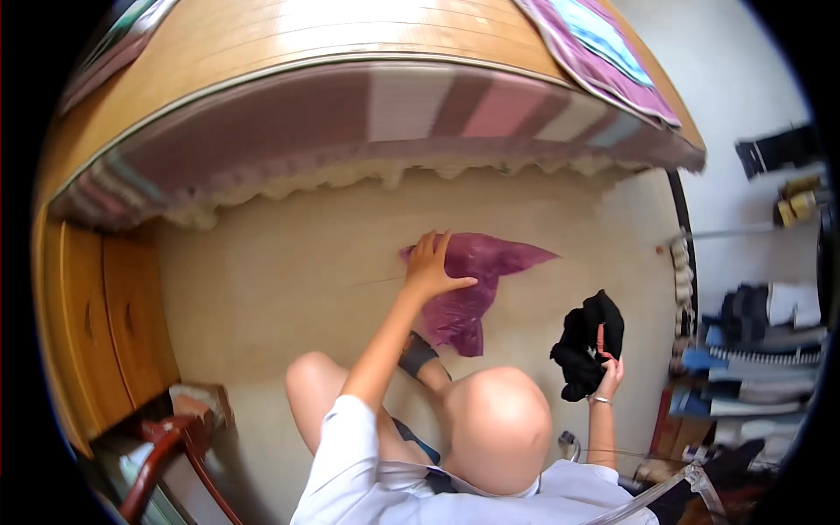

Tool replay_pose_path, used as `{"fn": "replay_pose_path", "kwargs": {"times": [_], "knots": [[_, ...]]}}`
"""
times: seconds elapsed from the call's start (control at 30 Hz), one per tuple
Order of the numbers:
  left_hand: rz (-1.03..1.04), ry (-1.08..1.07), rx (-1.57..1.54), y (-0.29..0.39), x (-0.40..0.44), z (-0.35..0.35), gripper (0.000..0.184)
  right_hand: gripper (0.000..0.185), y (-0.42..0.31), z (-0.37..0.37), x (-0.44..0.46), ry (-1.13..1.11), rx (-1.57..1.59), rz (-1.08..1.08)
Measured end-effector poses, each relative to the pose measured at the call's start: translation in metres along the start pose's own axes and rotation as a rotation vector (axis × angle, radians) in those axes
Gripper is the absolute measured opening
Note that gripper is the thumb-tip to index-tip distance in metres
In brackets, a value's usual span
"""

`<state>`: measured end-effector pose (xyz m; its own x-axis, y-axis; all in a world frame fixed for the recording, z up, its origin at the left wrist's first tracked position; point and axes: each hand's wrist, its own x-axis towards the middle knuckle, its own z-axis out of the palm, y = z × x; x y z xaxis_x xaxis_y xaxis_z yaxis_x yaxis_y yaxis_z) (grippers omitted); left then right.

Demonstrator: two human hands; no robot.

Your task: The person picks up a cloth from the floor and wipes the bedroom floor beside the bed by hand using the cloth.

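On the floor in front of my knees lies a crumpled purple plastic bag (477,262). My left hand (430,269) is over its left side, fingers and thumb spread apart; whether the palm touches the plastic I cannot tell. Off to the right, my right hand (610,376) grips a bunched black cloth item (582,346) by its lower right edge. A small strip of pinkish red shows on the black cloth. Its exact kind is not clear, as it hangs in folds.
Ahead stands a wooden bed platform (350,35) with a striped, ruffled skirt (411,114). Wooden cabinet doors (122,315) are on the left, near a reddish-brown wooden chair (166,437). Stacked folded clothes (744,359) line the right side. A clear plastic frame (691,477) is at lower right.
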<state>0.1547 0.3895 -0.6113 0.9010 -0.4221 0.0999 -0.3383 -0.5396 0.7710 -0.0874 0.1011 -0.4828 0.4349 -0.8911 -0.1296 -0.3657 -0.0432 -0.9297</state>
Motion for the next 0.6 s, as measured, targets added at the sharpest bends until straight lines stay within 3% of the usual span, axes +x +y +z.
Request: {"fn": "replay_pose_path", "kwargs": {"times": [0.07, 0.13, 0.17, 0.23, 0.27, 0.33, 0.4, 0.43, 0.47, 0.5, 0.57, 0.6], "knots": [[-0.094, 0.001, 0.137, 0.005, 0.014, 0.041, 0.11, 0.019, 0.026, -0.018, -0.023, 0.084, -0.035, 0.003], [-0.246, -0.106, 0.133, -0.001, 0.012, 0.073, 0.11, 0.019, 0.057, -0.038, -0.041, 0.139, -0.032, 0.069], [-0.426, -0.329, 0.094, -0.004, 0.009, 0.08, 0.095, 0.02, 0.054, -0.034, -0.059, 0.19, -0.017, 0.093], [-0.418, -0.478, 0.235, -0.025, 0.008, 0.107, 0.062, 0.022, 0.072, -0.051, -0.078, 0.187, 0.001, 0.116], [-0.396, -0.492, 0.249, -0.03, 0.012, 0.103, 0.062, 0.023, 0.083, -0.057, -0.085, 0.223, 0.011, 0.122], [0.043, -0.47, -0.154, -0.027, 0.028, 0.088, 0.032, 0.025, 0.09, -0.059, -0.093, 0.269, 0.037, 0.141], [-0.167, -0.259, -0.574, 0.038, 0.051, -0.004, 0.019, 0.028, 0.106, -0.066, -0.093, 0.238, -0.082, 0.118], [-0.235, -0.231, -0.507, 0.063, 0.055, -0.064, 0.016, 0.023, 0.12, -0.07, -0.089, 0.224, -0.041, 0.102], [0.01, 0.037, -0.42, 0.067, 0.049, -0.112, 0.014, 0.023, 0.123, -0.064, -0.089, 0.236, -0.027, 0.113], [-0.021, 0.104, 0.019, 0.013, 0.041, -0.146, 0.022, 0.019, 0.121, -0.054, -0.083, 0.248, -0.004, 0.152], [0.088, 0.824, 0.259, 0.072, 0.044, -0.252, 0.039, 0.018, 0.127, -0.041, -0.058, 0.211, -0.038, 0.159], [0.067, 1.147, -0.174, 0.09, 0.057, -0.272, 0.038, 0.021, 0.141, -0.034, -0.036, 0.164, -0.089, 0.125]]}}
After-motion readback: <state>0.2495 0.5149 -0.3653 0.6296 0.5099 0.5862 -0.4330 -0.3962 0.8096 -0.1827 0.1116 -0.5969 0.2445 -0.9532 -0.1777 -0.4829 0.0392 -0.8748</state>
